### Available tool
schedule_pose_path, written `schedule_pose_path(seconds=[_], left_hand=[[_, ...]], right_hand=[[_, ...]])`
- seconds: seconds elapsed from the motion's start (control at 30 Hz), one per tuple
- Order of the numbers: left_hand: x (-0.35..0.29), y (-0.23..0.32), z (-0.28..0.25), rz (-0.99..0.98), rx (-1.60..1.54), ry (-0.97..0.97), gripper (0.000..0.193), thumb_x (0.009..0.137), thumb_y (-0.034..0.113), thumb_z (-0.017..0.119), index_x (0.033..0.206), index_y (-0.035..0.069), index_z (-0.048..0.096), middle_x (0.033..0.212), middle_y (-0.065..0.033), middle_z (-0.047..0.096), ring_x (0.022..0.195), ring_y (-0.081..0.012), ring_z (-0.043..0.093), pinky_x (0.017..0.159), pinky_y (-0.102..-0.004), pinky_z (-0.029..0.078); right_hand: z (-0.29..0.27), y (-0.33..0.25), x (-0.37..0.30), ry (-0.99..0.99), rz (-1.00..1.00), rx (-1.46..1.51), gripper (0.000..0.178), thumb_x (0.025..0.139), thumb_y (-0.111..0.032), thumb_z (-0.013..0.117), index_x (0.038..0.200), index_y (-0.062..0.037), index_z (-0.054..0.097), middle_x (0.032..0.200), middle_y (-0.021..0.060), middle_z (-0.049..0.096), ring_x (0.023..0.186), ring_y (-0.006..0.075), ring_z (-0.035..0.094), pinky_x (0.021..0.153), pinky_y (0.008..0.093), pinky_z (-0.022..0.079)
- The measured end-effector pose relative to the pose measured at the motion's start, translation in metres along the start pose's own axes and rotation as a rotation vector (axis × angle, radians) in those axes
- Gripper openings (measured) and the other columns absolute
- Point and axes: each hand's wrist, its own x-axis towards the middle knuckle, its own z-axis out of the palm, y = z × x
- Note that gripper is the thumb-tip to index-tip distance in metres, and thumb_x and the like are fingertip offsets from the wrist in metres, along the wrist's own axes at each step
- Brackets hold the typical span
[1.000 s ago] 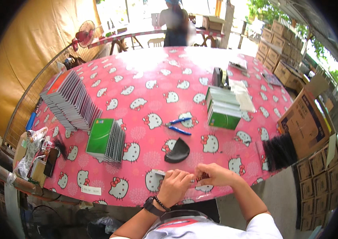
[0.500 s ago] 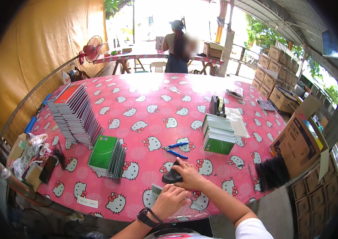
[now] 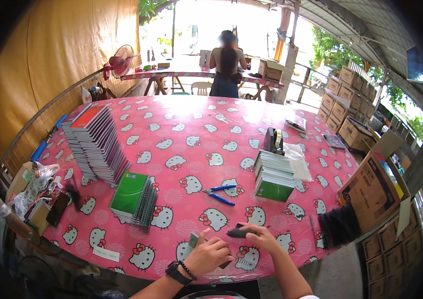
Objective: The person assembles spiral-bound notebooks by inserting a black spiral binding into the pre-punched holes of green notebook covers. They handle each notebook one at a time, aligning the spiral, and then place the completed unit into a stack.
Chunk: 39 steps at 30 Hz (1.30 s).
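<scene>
My left hand [image 3: 210, 255], with a black watch and a beaded bracelet at its wrist, is closed round a small notebook [image 3: 193, 239]. Only a grey-green end and a brownish edge show past the fingers. To its right, my right hand [image 3: 261, 236] grips a black, rounded, palm-sized tool [image 3: 238, 232] just above the table; its exact kind does not show. Between the hands, toward the near edge, lies a thin wire coil [image 3: 245, 264]. Blue-handled pliers [image 3: 220, 195] lie beyond the hands with their handles spread.
A low pile of green spiral notebooks [image 3: 130, 193] and a tall notebook stack [image 3: 96, 144] stand left. Right are green-covered notebooks [image 3: 273, 177], a tape dispenser [image 3: 273, 140], black coils [image 3: 340, 224] and an open carton [image 3: 371, 187]. A person [image 3: 227, 65] stands at the far table.
My right hand has moved right, away from my left hand, carrying the black tool. My left hand keeps hold of the notebook. The person at the far table has turned away.
</scene>
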Motion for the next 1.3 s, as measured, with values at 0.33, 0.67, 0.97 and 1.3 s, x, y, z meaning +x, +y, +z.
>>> schedule_pose_path(seconds=[0.33, 0.67, 0.97, 1.3], left_hand=[[-0.009, -0.007, -0.012, -0.116, -0.055, 0.122, 0.02, 0.065, 0.026, 0.077, 0.08, 0.017, 0.066, 0.078, 0.0044, 0.062, 0.082, -0.0137, 0.06, 0.102, -0.0469, 0.023], [-0.012, -0.007, 0.0, -0.23, -0.163, 0.154, 0.074, 0.06, 0.03, 0.085, 0.122, 0.011, 0.048, 0.087, 0.0003, 0.062, 0.093, -0.0167, 0.06, 0.103, -0.048, 0.023], [-0.027, -0.033, 0.019, -0.532, -0.998, 0.517, 0.095, 0.056, 0.01, 0.089, 0.133, 0.007, 0.035, 0.105, -0.0051, 0.049, 0.102, -0.0181, 0.05, 0.093, -0.0348, 0.041], [-0.031, -0.045, 0.028, -0.502, -0.863, 0.324, 0.056, 0.067, 0.011, 0.085, 0.105, 0.008, 0.044, 0.086, -0.0011, 0.051, 0.078, -0.0098, 0.052, 0.073, -0.0273, 0.044]], right_hand=[[0.02, -0.027, -0.033, 0.02, -0.041, 0.005, 0.043, 0.077, -0.038, 0.068, 0.1, -0.0015, 0.071, 0.124, 0.0197, 0.058, 0.11, 0.0241, 0.054, 0.093, 0.0372, 0.042], [0.025, -0.037, -0.019, -0.218, -0.116, 0.12, 0.049, 0.077, -0.045, 0.069, 0.095, 0.0007, 0.071, 0.127, 0.022, 0.055, 0.11, 0.0263, 0.055, 0.094, 0.0379, 0.042], [0.043, -0.038, -0.015, -0.168, -0.02, 0.243, 0.053, 0.078, -0.047, 0.068, 0.1, 0.0015, 0.068, 0.129, 0.0213, 0.054, 0.114, 0.0279, 0.055, 0.097, 0.0386, 0.04], [0.038, -0.034, 0.002, -0.108, 0.021, 0.309, 0.042, 0.076, -0.037, 0.071, 0.097, -0.0015, 0.07, 0.126, 0.0211, 0.056, 0.11, 0.0268, 0.056, 0.092, 0.0382, 0.043]])
